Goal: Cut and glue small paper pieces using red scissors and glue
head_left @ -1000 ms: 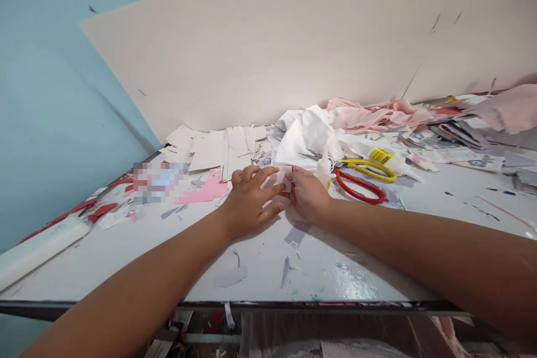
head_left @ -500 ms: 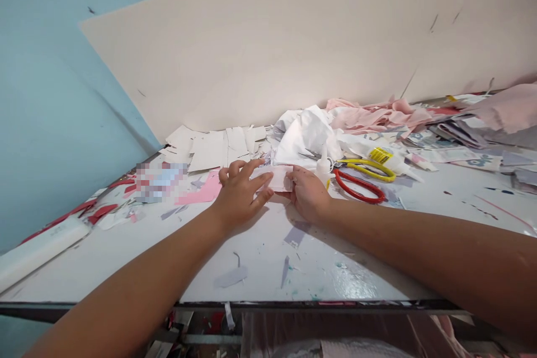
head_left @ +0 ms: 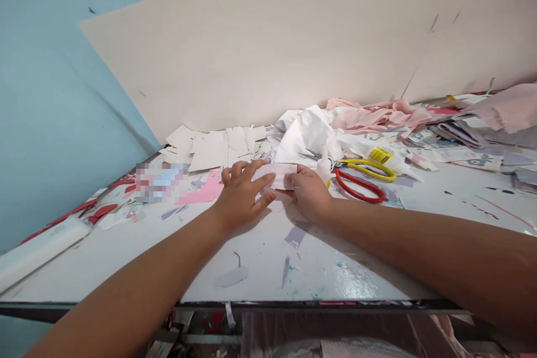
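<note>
A small pale pink-white rectangular piece (head_left: 282, 174), perhaps fabric or paper, is between my hands at the middle of the table. My right hand (head_left: 309, 191) pinches its right end, thumb on top. My left hand (head_left: 243, 191) has its fingers spread over the left end, which they partly cover. Close to my right hand stands a white squeeze bottle (head_left: 324, 169). Beside it lie scissors with one yellow handle (head_left: 369, 165) and one red handle (head_left: 361, 193); their blades point left.
White cloth (head_left: 308, 131) and pink fabric (head_left: 377, 114) are heaped along the back board (head_left: 293, 39). Grey-white card pieces (head_left: 210, 151) and a pink sheet (head_left: 205, 189) lie left. A white roll (head_left: 46, 251) rests at the left edge. Scraps (head_left: 297, 235) lie in front.
The pale piece has tilted up a little and shows more of its face. My right thumb has slid slightly left over it; my left hand has barely shifted.
</note>
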Demonstrator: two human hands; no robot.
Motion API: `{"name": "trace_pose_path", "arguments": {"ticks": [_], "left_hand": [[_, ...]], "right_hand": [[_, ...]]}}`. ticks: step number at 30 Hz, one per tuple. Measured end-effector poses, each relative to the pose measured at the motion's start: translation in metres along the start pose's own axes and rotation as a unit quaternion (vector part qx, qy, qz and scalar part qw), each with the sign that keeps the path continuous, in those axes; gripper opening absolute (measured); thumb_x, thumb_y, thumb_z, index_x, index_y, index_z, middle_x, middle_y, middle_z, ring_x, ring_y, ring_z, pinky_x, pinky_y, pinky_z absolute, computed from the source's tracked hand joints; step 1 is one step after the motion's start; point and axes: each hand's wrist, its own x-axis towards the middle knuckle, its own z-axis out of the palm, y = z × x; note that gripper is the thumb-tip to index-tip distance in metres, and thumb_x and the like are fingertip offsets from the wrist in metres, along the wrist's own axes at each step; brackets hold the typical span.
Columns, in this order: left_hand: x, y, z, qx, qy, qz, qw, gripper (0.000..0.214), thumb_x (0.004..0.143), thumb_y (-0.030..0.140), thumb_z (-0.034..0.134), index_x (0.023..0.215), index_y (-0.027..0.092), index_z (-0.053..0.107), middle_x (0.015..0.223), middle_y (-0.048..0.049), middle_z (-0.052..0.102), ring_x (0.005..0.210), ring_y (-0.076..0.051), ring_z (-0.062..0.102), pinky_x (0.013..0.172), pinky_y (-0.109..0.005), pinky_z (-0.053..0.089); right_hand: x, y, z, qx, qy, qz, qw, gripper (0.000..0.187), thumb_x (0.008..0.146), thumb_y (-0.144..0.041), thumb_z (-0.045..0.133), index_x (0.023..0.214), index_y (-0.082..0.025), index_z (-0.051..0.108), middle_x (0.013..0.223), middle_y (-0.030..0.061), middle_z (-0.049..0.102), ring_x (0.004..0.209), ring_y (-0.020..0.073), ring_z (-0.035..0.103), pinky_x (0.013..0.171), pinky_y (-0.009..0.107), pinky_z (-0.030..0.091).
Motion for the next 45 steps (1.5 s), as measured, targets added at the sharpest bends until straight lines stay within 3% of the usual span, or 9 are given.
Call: {"name": "trace_pose_path", "arguments": {"ticks": [3,6,21,28,39,45], "left_hand": [[-0.0006,-0.0005,-0.0007,0.010,0.009,-0.003,1.000,0.038,0.083,0.046,0.039,0.111,0.029,0.058,0.132,-0.0054,0.040,0.104,-0.028,0.032,0.078,-0.043,0.024],[-0.0010,-0.0013,-0.0005,0.000,-0.018,-0.004,1.000,0.037,0.083,0.047,0.038,0.108,0.029,0.059,0.132,-0.0051,0.040,0.104,-0.027,0.032,0.079,-0.044,0.024],[-0.0005,0.0017,0.0000,-0.008,-0.027,-0.016,0.999,0.045,0.084,0.047,0.036,0.122,0.029,0.048,0.132,-0.0095,0.035,0.109,-0.028,0.031,0.085,-0.047,0.026],[-0.0014,-0.0004,0.0003,-0.004,-0.035,-0.010,0.999,0.048,0.083,0.050,0.036,0.124,0.028,0.047,0.137,-0.0089,0.030,0.110,-0.029,0.030,0.085,-0.047,0.026],[-0.0020,0.0009,-0.0005,-0.002,-0.013,0.031,0.999,0.041,0.083,0.046,0.038,0.118,0.031,0.054,0.137,-0.0075,0.032,0.109,-0.029,0.030,0.084,-0.046,0.024],[-0.0014,0.0044,0.0026,-0.010,-0.048,0.057,0.997,0.046,0.079,0.055,0.040,0.120,0.037,0.051,0.137,-0.0091,0.026,0.111,-0.031,0.026,0.084,-0.050,0.024]], "right_hand": [[0.0004,0.0007,-0.0003,0.001,-0.001,0.001,1.000,0.029,0.052,-0.003,0.044,0.074,-0.019,0.053,0.069,0.0014,0.063,0.069,0.0173,0.062,0.063,0.034,0.051],[-0.0001,0.0007,-0.0004,0.002,-0.004,0.003,1.000,0.029,0.053,-0.003,0.044,0.075,-0.019,0.053,0.073,0.0022,0.064,0.072,0.0179,0.062,0.064,0.034,0.052],[0.0013,0.0035,-0.0024,-0.041,-0.016,-0.002,0.999,0.030,0.055,-0.003,0.048,0.080,-0.018,0.055,0.065,-0.0016,0.059,0.062,0.0139,0.058,0.063,0.032,0.051],[0.0024,0.0019,-0.0031,-0.026,-0.005,-0.015,1.000,0.030,0.054,-0.002,0.046,0.078,-0.018,0.054,0.073,0.0003,0.062,0.064,0.0137,0.059,0.066,0.034,0.051],[0.0017,0.0003,-0.0023,-0.010,0.005,-0.013,1.000,0.029,0.051,-0.003,0.043,0.073,-0.018,0.053,0.068,-0.0007,0.060,0.067,0.0132,0.059,0.066,0.031,0.050],[0.0043,0.0035,-0.0040,-0.029,0.012,-0.009,0.999,0.027,0.053,-0.006,0.044,0.076,-0.018,0.055,0.064,-0.0020,0.059,0.060,0.0114,0.056,0.061,0.027,0.047]]}}
